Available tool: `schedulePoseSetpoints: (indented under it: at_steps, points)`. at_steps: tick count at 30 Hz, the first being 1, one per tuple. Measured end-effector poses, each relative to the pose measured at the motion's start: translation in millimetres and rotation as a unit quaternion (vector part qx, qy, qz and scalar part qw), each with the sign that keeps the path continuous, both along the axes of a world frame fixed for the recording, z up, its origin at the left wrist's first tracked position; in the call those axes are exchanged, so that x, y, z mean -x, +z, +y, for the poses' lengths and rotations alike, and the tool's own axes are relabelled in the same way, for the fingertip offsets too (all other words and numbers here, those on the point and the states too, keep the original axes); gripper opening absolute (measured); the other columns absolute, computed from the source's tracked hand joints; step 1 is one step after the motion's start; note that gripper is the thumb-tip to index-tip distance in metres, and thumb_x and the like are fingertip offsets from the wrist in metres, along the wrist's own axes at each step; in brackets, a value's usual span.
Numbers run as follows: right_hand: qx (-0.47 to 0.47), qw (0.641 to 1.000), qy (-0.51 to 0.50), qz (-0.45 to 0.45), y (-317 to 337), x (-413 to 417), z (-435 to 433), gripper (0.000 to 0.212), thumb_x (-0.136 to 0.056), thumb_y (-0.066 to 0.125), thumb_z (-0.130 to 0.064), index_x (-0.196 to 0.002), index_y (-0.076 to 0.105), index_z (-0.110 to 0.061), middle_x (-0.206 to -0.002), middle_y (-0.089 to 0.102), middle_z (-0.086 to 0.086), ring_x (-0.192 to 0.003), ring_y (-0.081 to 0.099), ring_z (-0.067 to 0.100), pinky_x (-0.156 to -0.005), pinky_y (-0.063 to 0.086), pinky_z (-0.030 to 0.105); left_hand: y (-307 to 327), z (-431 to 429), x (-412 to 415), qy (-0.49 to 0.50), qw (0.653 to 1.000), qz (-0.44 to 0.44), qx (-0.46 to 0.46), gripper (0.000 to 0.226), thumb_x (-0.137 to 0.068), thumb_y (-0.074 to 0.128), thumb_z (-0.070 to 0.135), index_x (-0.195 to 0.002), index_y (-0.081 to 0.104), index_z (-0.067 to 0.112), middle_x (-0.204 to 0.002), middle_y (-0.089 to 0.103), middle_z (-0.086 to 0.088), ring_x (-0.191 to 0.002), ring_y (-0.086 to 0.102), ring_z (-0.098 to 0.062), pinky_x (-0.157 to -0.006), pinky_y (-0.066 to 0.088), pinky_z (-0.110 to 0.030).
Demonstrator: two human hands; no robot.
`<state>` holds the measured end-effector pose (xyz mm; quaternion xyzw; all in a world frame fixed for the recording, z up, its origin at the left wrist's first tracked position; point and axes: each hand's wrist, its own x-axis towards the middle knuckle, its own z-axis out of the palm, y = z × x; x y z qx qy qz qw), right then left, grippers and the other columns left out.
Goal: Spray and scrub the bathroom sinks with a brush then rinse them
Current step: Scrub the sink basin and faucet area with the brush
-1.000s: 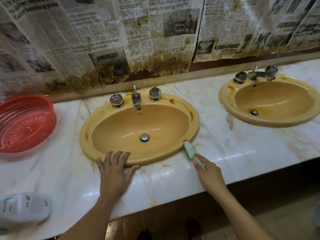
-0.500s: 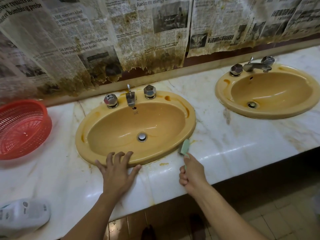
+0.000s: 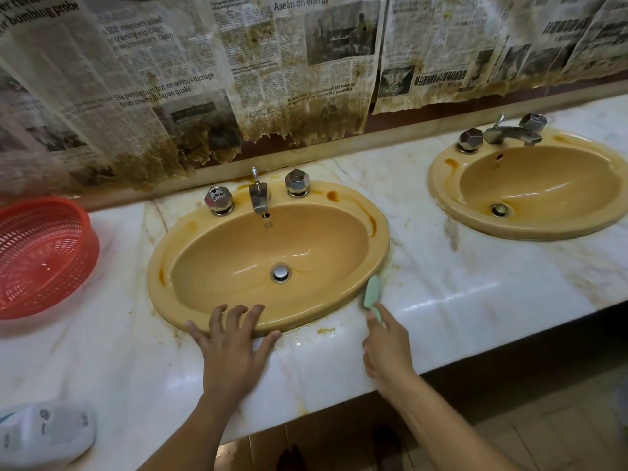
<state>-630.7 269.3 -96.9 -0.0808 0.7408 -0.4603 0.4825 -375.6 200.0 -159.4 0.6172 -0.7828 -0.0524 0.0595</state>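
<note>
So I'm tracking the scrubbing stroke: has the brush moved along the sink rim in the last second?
Yes. The brush has slid slightly up the near sink's right rim, away from the counter edge.

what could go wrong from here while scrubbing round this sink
1. The left hand braces flat on the near sink rim and the counter, which looks wet and glossy, so it may slip.
2. The brush works the grimy seam by the right hand; flicked dirt could land back in the basin.
3. The stained newspaper hangs close behind the taps; rinsing could soak it.
</note>
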Motion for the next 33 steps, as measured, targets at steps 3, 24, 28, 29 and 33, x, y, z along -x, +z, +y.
schedulePoseSetpoints:
  at_steps: [3,24,28,29,33]
  points:
    - [0.012,0.999,-0.014,-0.036,1.7,-11.9,-2.9,0.035,-0.106,0.044,-0.031,-0.136,0.056,-0.044,-0.069,0.042,0.005,-0.046,0.034,0.013,-0.039,0.029,0.022,-0.3,-0.1,0.3,0.001,1.000,-0.004,-0.005,0.061,-0.091,0.040,0.078,-0.137,0.057,0.041,-0.132,0.059,0.005,-0.140,0.039,-0.032,-0.112,0.006,-0.077]
    - [0.011,0.997,-0.046,-0.060,6.3,-4.5,-10.5,0.031,-0.107,0.044,-0.027,-0.126,0.053,-0.051,-0.061,0.036,0.003,-0.043,0.029,0.012,-0.039,0.024,0.022,-0.4,1.1,-0.2,0.004,1.000,-0.005,0.008,0.061,-0.091,0.041,0.079,-0.137,0.055,0.042,-0.133,0.058,0.006,-0.140,0.039,-0.031,-0.112,0.009,-0.076]
    - [0.007,0.996,-0.054,-0.076,18.5,50.5,-40.9,0.027,-0.106,0.045,-0.025,-0.104,0.068,-0.039,-0.061,0.033,0.001,-0.048,0.024,0.012,-0.043,0.020,0.023,-1.2,1.6,-0.2,0.004,1.000,-0.002,0.014,0.062,-0.091,0.039,0.079,-0.138,0.054,0.042,-0.133,0.057,0.005,-0.140,0.038,-0.031,-0.112,0.007,-0.076]
    - [0.008,0.996,-0.042,-0.079,21.0,57.9,-41.5,0.028,-0.106,0.045,-0.025,-0.098,0.068,-0.038,-0.061,0.032,0.001,-0.049,0.023,0.012,-0.046,0.018,0.024,-1.3,1.9,-0.6,0.005,1.000,-0.004,0.013,0.062,-0.091,0.038,0.079,-0.139,0.053,0.042,-0.134,0.056,0.006,-0.140,0.037,-0.031,-0.112,0.007,-0.076]
    - [0.003,0.997,-0.001,-0.071,21.7,47.8,-21.9,0.027,-0.107,0.043,-0.029,-0.102,0.065,-0.043,-0.060,0.032,0.000,-0.047,0.024,0.012,-0.046,0.018,0.024,-2.9,2.1,-0.4,0.010,1.000,-0.007,0.012,0.063,-0.092,0.035,0.080,-0.139,0.053,0.042,-0.135,0.056,0.006,-0.141,0.036,-0.031,-0.112,0.007,-0.075]
